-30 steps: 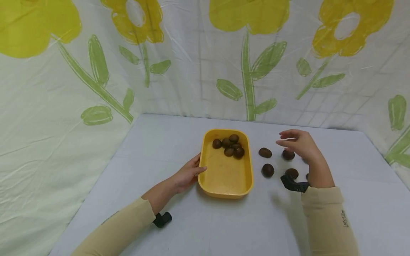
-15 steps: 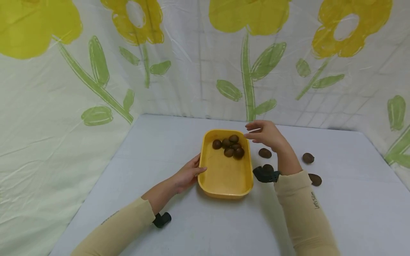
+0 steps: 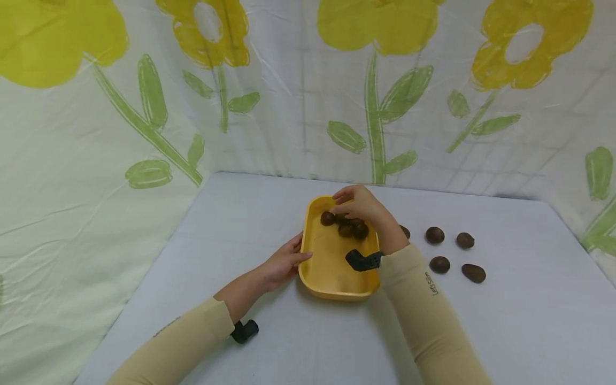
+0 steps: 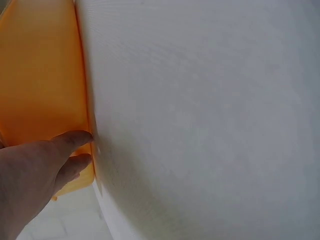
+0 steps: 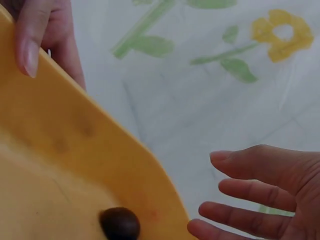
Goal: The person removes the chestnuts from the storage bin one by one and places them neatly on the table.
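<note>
My left hand point(image 3: 281, 266) grips the left side of a yellow plastic tray point(image 3: 339, 295). The thumb lies over the rim, and the left wrist view shows fingers point(image 4: 72, 142) against the outer wall. Inside the tray's far end sit several dark brown, smooth, rounded pieces, one of them a round piece point(image 3: 328, 218) at the left; their kind is unclear. Above this group is my right hand point(image 3: 361, 206), partly covering it. Its thumb and fingers are apart with nothing between them, as the right wrist view shows. A dark piece point(image 5: 120, 223) is seen there in the tray.
Right of the tray several similar brown pieces lie loose on the white tabletop, among them an elongated one point(image 3: 474, 273) and a rounded one point(image 3: 435, 235). My right forearm hides part of that area. A flower-printed curtain point(image 3: 279, 117) hangs behind the table.
My right hand has moved left, from over the loose pieces on the table to above those in the tray. My left hand and the tray have stayed in place.
</note>
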`<act>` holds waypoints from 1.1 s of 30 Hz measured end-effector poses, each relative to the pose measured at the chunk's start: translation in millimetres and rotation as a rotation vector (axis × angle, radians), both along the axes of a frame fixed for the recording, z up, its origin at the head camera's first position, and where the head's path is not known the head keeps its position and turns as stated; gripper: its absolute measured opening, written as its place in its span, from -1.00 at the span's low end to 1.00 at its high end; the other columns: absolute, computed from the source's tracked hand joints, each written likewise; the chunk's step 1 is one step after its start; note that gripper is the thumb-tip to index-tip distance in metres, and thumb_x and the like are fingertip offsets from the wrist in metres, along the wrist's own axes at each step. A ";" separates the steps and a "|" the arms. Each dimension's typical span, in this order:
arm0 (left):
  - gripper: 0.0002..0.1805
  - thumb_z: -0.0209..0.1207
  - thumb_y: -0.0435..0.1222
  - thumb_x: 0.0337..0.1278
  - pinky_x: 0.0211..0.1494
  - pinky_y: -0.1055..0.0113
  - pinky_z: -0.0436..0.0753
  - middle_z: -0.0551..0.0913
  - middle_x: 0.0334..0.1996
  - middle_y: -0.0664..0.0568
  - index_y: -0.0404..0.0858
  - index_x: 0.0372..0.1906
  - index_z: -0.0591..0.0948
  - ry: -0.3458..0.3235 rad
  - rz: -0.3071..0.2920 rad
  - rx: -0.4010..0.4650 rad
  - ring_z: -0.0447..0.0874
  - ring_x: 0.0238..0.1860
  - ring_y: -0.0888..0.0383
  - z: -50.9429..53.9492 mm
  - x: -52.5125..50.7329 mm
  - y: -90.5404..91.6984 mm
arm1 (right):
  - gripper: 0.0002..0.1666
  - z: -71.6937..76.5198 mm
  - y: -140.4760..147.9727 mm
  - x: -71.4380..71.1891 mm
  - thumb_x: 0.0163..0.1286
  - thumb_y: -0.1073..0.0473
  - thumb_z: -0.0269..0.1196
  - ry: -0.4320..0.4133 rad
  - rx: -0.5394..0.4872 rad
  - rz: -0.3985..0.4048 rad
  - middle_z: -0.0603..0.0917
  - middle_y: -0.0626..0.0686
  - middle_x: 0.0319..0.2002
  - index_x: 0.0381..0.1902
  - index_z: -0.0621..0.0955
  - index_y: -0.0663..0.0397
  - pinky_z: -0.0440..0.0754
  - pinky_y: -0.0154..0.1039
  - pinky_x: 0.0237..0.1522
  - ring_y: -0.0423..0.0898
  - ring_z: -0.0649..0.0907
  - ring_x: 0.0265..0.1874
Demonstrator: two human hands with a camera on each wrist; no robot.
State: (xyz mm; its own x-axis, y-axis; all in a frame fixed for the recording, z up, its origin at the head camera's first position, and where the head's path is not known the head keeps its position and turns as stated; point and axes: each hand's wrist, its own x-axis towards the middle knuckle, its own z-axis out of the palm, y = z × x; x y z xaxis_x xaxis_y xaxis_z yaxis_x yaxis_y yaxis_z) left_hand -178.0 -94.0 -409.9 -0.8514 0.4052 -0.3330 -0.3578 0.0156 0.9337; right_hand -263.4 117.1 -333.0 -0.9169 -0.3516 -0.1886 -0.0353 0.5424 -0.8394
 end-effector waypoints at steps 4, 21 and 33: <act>-0.28 -0.09 -0.37 0.36 0.39 0.01 0.26 -0.01 0.48 0.00 -0.10 0.49 -0.13 0.014 -0.019 0.012 0.22 0.38 -0.04 -0.1 0.4 -0.5 | -0.49 -7.9 -9.6 -6.9 0.23 0.16 0.27 -0.028 0.001 -0.001 0.53 0.25 0.14 0.13 0.49 0.20 0.60 -0.07 0.03 0.16 0.59 0.02; -0.30 -0.07 -0.33 0.35 0.37 0.06 0.31 0.01 0.48 0.05 -0.04 0.48 -0.09 -0.004 -0.021 -0.022 0.27 0.36 -0.01 -1.8 -0.5 3.3 | -0.49 -34.6 -34.5 -13.6 0.20 0.15 0.29 -0.070 0.160 -0.070 0.54 0.17 0.09 0.11 0.53 0.17 0.66 -0.12 -0.09 0.07 0.58 0.00; -0.29 -0.07 -0.32 0.35 0.39 0.06 0.27 0.00 0.48 0.05 -0.03 0.49 -0.10 -0.005 -0.006 -0.046 0.24 0.37 0.02 1.8 -0.3 0.7 | -0.50 -46.8 -43.5 -15.0 0.24 0.19 0.26 -0.012 0.257 0.043 0.56 0.19 0.04 0.14 0.51 0.20 0.55 -0.29 -0.28 -0.02 0.54 -0.25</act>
State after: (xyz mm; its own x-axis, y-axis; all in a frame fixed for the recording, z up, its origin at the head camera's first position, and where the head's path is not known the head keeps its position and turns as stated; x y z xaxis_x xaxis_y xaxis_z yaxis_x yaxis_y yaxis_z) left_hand -178.3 -93.4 -408.1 -0.8473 0.3941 -0.3560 -0.3625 0.0607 0.9300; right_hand -278.5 73.7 -379.8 -0.8992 -0.3299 -0.2873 -0.0543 0.7358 -0.6750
